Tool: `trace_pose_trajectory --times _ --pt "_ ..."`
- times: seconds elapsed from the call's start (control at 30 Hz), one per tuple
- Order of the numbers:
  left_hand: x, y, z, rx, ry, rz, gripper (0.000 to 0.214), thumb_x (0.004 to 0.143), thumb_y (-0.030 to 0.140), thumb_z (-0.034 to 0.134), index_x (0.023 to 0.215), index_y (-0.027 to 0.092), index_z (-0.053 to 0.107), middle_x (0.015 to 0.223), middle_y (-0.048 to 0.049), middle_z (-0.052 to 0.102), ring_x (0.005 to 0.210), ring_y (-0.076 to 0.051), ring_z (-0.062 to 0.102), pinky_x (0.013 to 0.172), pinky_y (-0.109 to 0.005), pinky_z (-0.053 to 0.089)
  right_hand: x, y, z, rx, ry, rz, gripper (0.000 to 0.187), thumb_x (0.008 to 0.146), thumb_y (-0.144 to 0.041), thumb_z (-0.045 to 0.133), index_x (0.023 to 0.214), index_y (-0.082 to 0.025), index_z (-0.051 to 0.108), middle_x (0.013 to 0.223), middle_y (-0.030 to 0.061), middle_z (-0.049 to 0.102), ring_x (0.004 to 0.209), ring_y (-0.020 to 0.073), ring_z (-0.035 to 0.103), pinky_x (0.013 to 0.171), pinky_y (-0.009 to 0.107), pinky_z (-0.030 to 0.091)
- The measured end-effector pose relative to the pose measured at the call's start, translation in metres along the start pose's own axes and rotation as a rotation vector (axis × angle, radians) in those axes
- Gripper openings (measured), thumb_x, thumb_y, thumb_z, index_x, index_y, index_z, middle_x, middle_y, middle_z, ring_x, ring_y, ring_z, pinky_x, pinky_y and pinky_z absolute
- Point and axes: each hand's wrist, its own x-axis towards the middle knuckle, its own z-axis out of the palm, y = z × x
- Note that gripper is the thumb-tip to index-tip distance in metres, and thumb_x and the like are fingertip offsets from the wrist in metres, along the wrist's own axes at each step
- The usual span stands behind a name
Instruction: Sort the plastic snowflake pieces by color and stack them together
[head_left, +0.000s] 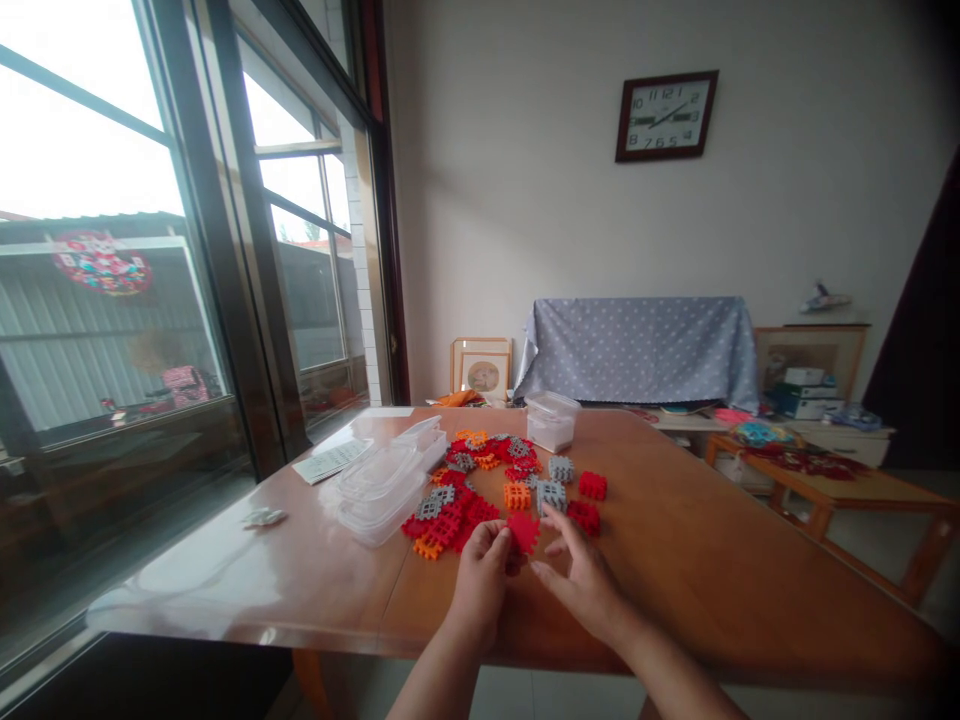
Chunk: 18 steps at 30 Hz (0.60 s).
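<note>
My left hand [486, 565] pinches a red toothed plastic building piece [524, 532] between thumb and fingers, just above the near part of the table. To its right my right hand [577, 580] is open, thumb and fingers apart, close to the piece's right edge. Beyond the hands stand small cubes of interlocked pieces: an orange cube [517, 495], grey cubes [551, 496] and red cubes [592, 486]. A loose heap of red, grey and orange pieces [457, 515] lies to the left of my left hand.
Clear plastic boxes and lids [382, 490] lie left of the heap. A lidded clear container [553, 420] stands at the back of the wooden table [697, 560]. A paper sheet [334, 460] and a small pale packet [264, 517] are on the left. A low side table [892, 490] stands right.
</note>
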Motion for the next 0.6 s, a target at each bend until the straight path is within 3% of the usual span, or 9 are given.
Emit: trace_pose_trajectory --times 0.23,0.47,0.6 --pt "0.001 -0.005 0.021 0.014 -0.046 -0.008 0.045 0.071 0.057 0.077 0.086 0.017 0.062 0.068 0.0008 0.06 0.058 -0.011 0.054 0.059 -0.024 0.043 0.0 0.0 -0.012 -0.031 0.019 -0.05 0.061 0.084 -0.03 0.067 0.143 -0.032 0.05 0.139 0.0073 0.059 0.105 0.0242 0.065 0.095 0.041 0.056" --pt "0.02 -0.021 0.026 0.025 -0.148 0.021 0.04 0.081 0.055 0.071 0.092 0.017 0.062 0.074 0.0012 0.061 0.064 -0.012 0.056 0.062 -0.023 0.043 0.009 0.004 -0.027 -0.034 0.025 0.014 0.056 0.079 -0.034 0.073 0.133 -0.03 0.058 0.129 0.0076 0.062 0.096 0.0238 0.067 0.089 0.039 0.057" --pt "0.021 -0.023 0.029 -0.006 -0.185 0.016 0.043 0.08 0.056 0.073 0.096 0.017 0.062 0.082 -0.0028 0.067 0.069 -0.015 0.061 0.068 -0.027 0.048 0.014 0.003 -0.032 -0.045 0.006 0.035 0.05 0.076 -0.03 0.074 0.125 -0.029 0.063 0.12 0.0063 0.067 0.095 0.024 0.067 0.086 0.038 0.057"
